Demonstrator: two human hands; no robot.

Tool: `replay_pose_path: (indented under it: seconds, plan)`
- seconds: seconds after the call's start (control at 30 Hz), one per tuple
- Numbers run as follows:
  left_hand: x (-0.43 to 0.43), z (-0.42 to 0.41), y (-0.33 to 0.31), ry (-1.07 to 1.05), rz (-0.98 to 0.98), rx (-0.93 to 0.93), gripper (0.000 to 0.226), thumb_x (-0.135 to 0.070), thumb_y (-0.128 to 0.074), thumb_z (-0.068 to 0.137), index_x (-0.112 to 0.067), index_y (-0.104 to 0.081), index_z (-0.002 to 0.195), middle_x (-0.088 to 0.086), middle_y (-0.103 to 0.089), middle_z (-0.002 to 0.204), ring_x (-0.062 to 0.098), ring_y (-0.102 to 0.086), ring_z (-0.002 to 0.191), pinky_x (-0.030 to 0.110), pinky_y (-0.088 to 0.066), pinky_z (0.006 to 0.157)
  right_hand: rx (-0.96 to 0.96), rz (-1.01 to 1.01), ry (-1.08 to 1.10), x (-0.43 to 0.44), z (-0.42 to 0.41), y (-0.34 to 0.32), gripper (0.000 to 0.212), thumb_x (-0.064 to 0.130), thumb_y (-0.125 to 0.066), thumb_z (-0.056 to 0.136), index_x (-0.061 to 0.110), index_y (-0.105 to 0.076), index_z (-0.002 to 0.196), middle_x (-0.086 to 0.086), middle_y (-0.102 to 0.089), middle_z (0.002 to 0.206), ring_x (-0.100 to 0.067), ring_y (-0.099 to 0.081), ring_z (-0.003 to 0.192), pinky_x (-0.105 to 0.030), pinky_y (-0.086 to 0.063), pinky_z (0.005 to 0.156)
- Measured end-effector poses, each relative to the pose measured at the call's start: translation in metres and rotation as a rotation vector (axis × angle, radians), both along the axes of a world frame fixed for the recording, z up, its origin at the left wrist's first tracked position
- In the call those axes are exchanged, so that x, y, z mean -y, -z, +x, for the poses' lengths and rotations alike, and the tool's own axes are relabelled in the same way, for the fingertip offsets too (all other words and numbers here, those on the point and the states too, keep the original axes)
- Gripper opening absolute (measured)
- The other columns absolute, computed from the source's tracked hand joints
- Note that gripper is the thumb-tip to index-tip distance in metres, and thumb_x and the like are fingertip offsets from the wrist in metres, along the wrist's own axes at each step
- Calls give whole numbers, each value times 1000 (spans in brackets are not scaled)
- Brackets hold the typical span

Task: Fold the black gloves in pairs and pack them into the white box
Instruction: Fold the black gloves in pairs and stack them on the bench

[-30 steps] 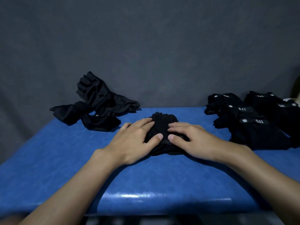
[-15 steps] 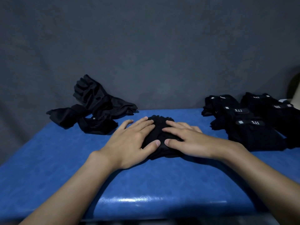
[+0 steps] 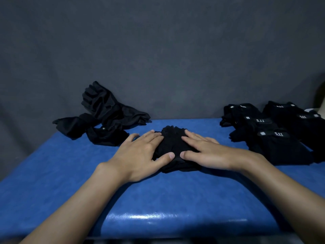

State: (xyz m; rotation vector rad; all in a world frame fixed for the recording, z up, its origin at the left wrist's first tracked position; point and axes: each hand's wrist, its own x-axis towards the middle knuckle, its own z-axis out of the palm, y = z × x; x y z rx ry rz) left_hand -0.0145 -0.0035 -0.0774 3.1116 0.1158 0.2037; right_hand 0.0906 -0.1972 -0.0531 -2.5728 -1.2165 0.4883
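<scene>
A folded pair of black gloves lies in the middle of the blue table. My left hand presses flat on its left side, fingers straight. On its right side my right hand lies flat too, and the two thumbs nearly meet over the near edge. Several loose black gloves are heaped at the back left. Several folded pairs with 5.11 labels are stacked at the right. A pale corner at the far right edge may be the white box; I cannot tell.
A dark grey cloth wall stands right behind the table. The table's glossy front edge runs just in front of my forearms.
Both hands have stayed pressed on the folded pair, sliding only slightly. The view has shifted a little.
</scene>
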Motion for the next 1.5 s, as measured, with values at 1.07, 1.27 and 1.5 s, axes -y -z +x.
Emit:
replay_pose_path:
  seconds: [1.07, 1.27, 1.5]
  plan:
    - [-4, -39, -8, 250, -171, 159, 53, -60, -48, 85, -41, -51, 134, -29, -54, 130, -12, -42, 124, 14, -22, 103, 71, 400, -127, 35, -8, -1, 34, 20, -74, 81, 39, -67, 108, 24, -68, 100, 0, -63, 97, -29, -49, 90]
    - [-4, -37, -5, 213, -235, 180, 70, -71, -53, 76, -41, -48, 138, -30, -52, 129, -14, -40, 124, 7, -15, 104, 121, 504, -86, 32, -9, 7, 24, 20, -65, 87, 38, -68, 102, 9, -72, 85, -13, -67, 80, -42, -53, 78]
    - [1, -30, 1, 180, -427, 343, 36, -51, -58, 82, -42, -61, 117, -32, -63, 101, -5, -51, 103, 18, -34, 98, -65, 659, -48, 28, -9, 4, 18, 13, -62, 91, 27, -70, 99, 2, -68, 77, -14, -63, 70, -44, -53, 79]
